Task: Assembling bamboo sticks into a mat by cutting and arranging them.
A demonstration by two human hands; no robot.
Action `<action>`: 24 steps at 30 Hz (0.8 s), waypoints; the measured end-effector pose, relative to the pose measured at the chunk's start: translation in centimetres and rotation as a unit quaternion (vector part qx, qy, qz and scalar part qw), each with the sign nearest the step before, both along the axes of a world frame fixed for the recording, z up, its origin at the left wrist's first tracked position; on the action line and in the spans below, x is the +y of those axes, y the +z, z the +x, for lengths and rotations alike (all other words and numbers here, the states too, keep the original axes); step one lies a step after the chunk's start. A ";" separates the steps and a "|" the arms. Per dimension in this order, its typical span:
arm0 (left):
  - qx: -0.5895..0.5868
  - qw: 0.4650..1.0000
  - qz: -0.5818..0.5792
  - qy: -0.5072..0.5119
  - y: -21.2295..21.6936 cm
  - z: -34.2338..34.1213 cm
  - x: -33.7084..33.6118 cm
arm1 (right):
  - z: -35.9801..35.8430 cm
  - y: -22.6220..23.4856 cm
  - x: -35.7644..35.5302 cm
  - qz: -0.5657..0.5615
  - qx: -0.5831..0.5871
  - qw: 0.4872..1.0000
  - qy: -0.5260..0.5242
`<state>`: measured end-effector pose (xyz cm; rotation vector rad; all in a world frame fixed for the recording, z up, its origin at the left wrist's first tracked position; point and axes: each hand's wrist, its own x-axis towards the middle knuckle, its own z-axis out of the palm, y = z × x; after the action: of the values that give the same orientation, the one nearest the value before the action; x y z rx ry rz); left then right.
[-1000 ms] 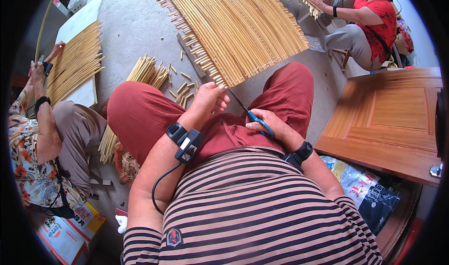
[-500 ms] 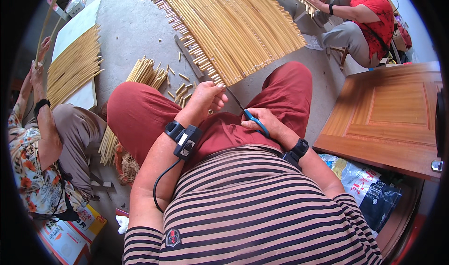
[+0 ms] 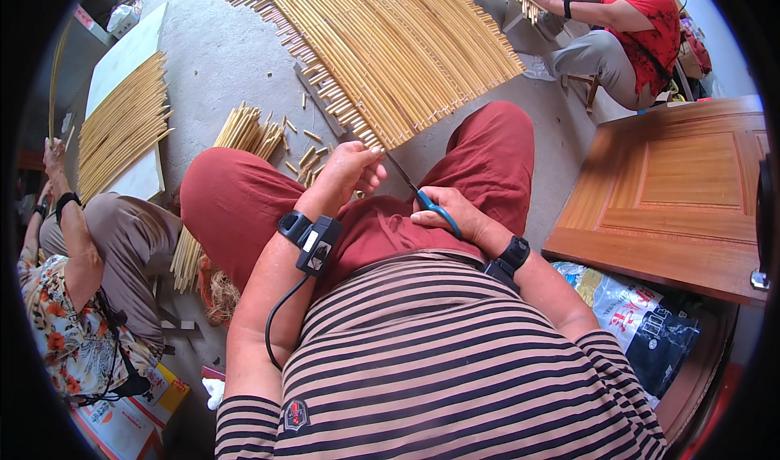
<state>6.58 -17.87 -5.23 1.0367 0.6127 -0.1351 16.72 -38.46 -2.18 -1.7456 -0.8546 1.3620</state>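
My left hand (image 3: 349, 171) is closed, thumb and fingertips pinched at the near corner of a mat of tied golden reeds (image 3: 382, 62). What lies in the pinch is too small to make out. My right hand (image 3: 451, 210) grips scissors with blue handles (image 3: 439, 209). Their dark blades point up and left, the tips close to my left fingertips and the mat's corner. Whether the blades touch anything cannot be told. Both hands are over my lap, between my knees.
Cut reed pieces (image 3: 307, 167) and a reed bundle (image 3: 244, 131) lie on the floor by my left knee. A co-worker with reeds (image 3: 122, 119) sits at left; another, in a red shirt (image 3: 642, 21), at far right. A wooden door panel (image 3: 666, 200) stands close at right.
The whole view has shifted slightly. My hands and the scissors keep nearly the same pose at the mat's corner. The left co-worker's hands have moved apart, one lower.
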 end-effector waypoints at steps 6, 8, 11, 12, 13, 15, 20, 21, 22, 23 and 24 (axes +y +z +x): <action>-0.003 1.000 -0.014 0.009 -0.2 -0.1 0.0 | 0.0 -0.1 -0.2 0.019 -0.112 0.993 0.014; -0.003 1.000 -0.022 0.011 -0.3 -0.1 0.0 | 0.0 0.0 -0.2 0.022 -0.119 0.993 0.014; -0.006 1.000 -0.026 0.016 -0.3 -0.1 -0.1 | 0.3 0.3 -0.4 0.002 -0.090 0.996 0.007; -0.006 1.000 -0.025 0.016 -0.3 -0.1 -0.1 | 0.6 0.0 -0.5 0.011 -0.076 0.997 0.021; -0.004 0.999 -0.025 0.023 -0.2 -0.1 -0.2 | 0.8 0.0 -0.5 0.018 -0.062 0.997 0.035; -0.003 0.999 -0.025 0.030 0.0 -0.2 -0.1 | 1.2 0.5 -0.6 0.001 -0.029 0.999 0.035; -0.002 0.999 -0.021 0.032 0.0 -0.2 0.0 | 1.4 0.6 -0.3 -0.019 0.053 0.998 0.028; -0.002 0.999 -0.022 0.032 0.0 -0.2 0.1 | 1.4 0.7 -0.2 -0.021 0.045 0.998 0.032; 0.002 0.999 -0.019 0.031 0.1 -0.2 0.1 | 1.4 0.8 -0.1 -0.024 0.037 0.998 0.036; 0.005 0.999 -0.017 0.029 0.1 -0.2 0.2 | 1.4 0.7 0.0 -0.024 0.037 0.998 0.037; 0.005 0.999 -0.017 0.029 0.2 -0.2 0.2 | 1.4 0.6 0.1 -0.029 0.042 0.998 0.033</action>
<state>6.38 -17.66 -5.07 0.9847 0.6478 -0.0996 18.15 -38.40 -1.57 -1.7037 -0.8417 1.5067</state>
